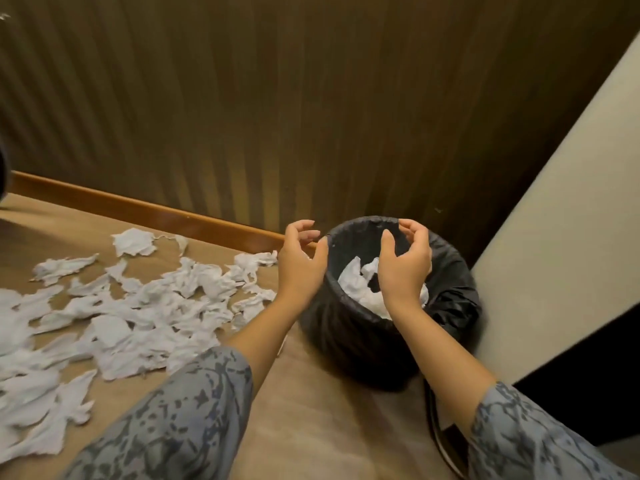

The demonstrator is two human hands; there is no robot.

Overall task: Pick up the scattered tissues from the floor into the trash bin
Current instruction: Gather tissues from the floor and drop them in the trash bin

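A round trash bin [349,337] lined with a black bag stands on the floor by the wall corner. White tissues [356,284] lie crumpled inside it. My left hand [302,263] hovers at the bin's left rim, fingers curled apart, holding nothing. Over the bin's opening my right hand [405,265] is likewise empty, with its fingers spread. Several white tissues [138,306] are scattered over the tan floor to the left of the bin.
A dark ribbed wall panel [311,116] with a wooden skirting board [138,207] runs behind the bin. A pale slanted panel [561,220] stands to the right, close against the bin. Loose bag plastic [457,303] bulges on the bin's right side.
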